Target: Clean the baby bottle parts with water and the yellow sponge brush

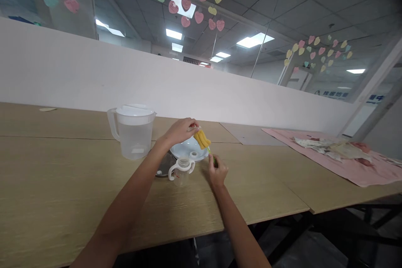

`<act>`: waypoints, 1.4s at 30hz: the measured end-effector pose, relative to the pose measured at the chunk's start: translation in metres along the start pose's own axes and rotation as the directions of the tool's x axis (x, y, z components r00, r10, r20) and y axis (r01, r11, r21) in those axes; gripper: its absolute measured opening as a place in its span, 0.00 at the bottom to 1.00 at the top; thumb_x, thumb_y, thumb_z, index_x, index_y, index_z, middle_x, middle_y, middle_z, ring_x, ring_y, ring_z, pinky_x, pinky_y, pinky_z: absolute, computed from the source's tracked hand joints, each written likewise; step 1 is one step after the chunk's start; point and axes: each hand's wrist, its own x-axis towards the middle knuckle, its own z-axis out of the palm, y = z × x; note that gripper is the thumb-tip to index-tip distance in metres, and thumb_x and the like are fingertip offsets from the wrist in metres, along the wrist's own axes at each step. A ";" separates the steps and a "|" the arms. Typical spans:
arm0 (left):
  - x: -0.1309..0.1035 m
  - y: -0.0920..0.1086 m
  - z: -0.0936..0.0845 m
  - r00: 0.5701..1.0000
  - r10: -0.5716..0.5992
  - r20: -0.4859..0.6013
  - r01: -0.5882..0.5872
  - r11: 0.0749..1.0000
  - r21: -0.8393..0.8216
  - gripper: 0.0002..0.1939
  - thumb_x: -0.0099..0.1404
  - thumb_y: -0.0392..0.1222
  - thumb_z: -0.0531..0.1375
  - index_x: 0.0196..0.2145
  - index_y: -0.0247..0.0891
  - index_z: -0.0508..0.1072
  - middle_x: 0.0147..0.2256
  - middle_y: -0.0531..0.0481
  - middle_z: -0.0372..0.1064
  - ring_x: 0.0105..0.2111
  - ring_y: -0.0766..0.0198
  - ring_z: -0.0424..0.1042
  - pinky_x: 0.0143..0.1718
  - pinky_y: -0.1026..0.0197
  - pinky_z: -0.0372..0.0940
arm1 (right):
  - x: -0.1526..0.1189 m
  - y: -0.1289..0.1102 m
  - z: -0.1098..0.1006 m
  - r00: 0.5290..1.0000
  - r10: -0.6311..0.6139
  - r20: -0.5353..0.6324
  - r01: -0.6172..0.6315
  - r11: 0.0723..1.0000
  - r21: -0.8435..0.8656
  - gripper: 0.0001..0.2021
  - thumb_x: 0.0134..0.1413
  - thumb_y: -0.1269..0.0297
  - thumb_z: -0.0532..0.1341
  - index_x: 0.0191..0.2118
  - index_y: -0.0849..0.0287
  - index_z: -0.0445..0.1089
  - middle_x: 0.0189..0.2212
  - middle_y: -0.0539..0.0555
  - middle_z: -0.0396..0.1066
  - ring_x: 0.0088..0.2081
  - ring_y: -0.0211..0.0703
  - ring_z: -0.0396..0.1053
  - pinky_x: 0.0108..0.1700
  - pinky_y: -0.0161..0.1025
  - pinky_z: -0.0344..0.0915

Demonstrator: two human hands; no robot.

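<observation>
My right hand (218,171) is closed around the green handle of a sponge brush, its fingers low on the stem. The brush's yellow sponge head (202,138) points up and left, above a white bowl (177,150). At the sponge's upper end, my left hand (183,130) pinches a small whitish piece whose kind I cannot make out. A white ring (194,155) lies in the bowl. In front of the bowl stands an uncapped clear baby bottle (181,176) with two white handles. My left forearm partly hides a dark round tray (166,164).
A lidded translucent pitcher (135,136) stands left of my left forearm. A pink cloth (329,163) with crumpled pale items on it covers the table's right end. A low white wall (78,71) with glass above runs behind the table (63,184).
</observation>
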 end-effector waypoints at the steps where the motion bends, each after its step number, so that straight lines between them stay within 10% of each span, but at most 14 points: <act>1: 0.000 0.000 -0.001 1.000 -0.006 0.013 0.006 0.999 -0.036 0.16 0.63 0.47 0.51 0.41 0.38 0.73 0.38 0.48 0.71 0.39 0.61 0.69 0.42 0.62 0.62 | 0.000 0.000 0.000 1.000 0.001 0.001 -0.001 1.000 0.001 0.23 0.59 0.50 0.49 0.30 0.63 0.72 0.19 0.53 0.68 0.19 0.33 0.59 0.25 0.31 0.55; 10: -0.002 0.000 -0.002 0.977 -0.033 0.213 0.058 0.992 -0.108 0.18 0.64 0.41 0.47 0.43 0.38 0.74 0.44 0.51 0.71 0.43 0.61 0.69 0.46 0.64 0.61 | 0.000 -0.004 -0.002 0.999 -0.031 0.036 0.029 0.998 0.051 0.22 0.59 0.51 0.50 0.29 0.64 0.72 0.19 0.53 0.68 0.19 0.33 0.57 0.26 0.31 0.56; 26: -0.002 0.000 0.004 0.988 -0.061 0.145 0.112 0.920 -0.375 0.19 0.63 0.48 0.51 0.47 0.35 0.65 0.39 0.48 0.70 0.35 0.64 0.69 0.38 0.62 0.64 | 0.002 -0.004 -0.004 0.999 0.041 0.017 -0.042 0.993 0.106 0.23 0.59 0.49 0.49 0.30 0.64 0.72 0.21 0.54 0.69 0.21 0.34 0.58 0.26 0.32 0.56; 42: -0.004 0.009 -0.004 0.950 -0.016 0.310 0.181 0.840 -0.512 0.22 0.64 0.55 0.50 0.44 0.34 0.68 0.45 0.44 0.68 0.33 0.62 0.74 0.39 0.60 0.62 | 0.001 -0.002 -0.004 0.999 0.034 0.012 -0.036 0.989 0.145 0.23 0.61 0.51 0.47 0.27 0.62 0.69 0.19 0.50 0.64 0.22 0.34 0.57 0.28 0.31 0.55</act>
